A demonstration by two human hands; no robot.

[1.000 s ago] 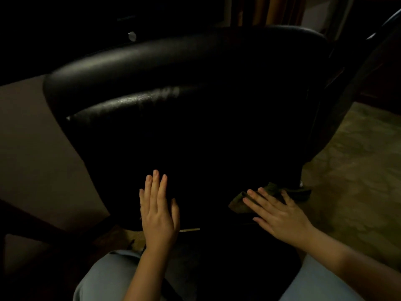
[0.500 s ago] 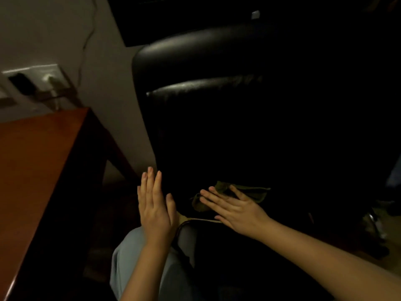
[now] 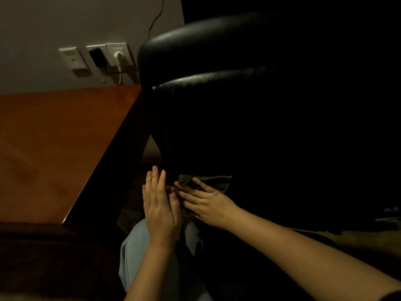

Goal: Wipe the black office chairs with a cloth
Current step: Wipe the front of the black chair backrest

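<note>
Cloth (image 3: 208, 181), dull green and crumpled, lies against the lower back of the black chair (image 3: 238, 109), pinned there by the right hand (image 3: 209, 206). That hand's fingers (image 3: 191, 197) are straight and spread, laid flat on the cloth and pointing left. None of them curls round it, and a strip of fabric shows above and to the right of the fingertips. The left hand (image 3: 161, 206) stands upright just to the left, by the chair's left edge. Its fingers (image 3: 155, 181) are straight, close together and pointing up, and they hold nothing. Its thumb overlaps the tips of the right fingers, so the two hands meet there. It is too dark to tell whether the left palm touches the chair. High above both sets of fingers the chair's padded top roll catches some light, while the panel straight above the cloth is lost in shadow. A reddish-brown wooden tabletop (image 3: 54, 148) spreads away to the left of the left fingers, and its dark edge runs down towards them. Further up and left of the fingers, on the pale wall (image 3: 65, 20), sits a row of sockets (image 3: 72, 58). One socket carries a black adapter (image 3: 97, 57) and the next a white plug (image 3: 119, 55) with its cord hanging down. A thin cable (image 3: 155, 20) climbs the wall beside the chair's top. Below the hands, a leg in light blue trousers (image 3: 138, 257) fills the space under the left wrist.
</note>
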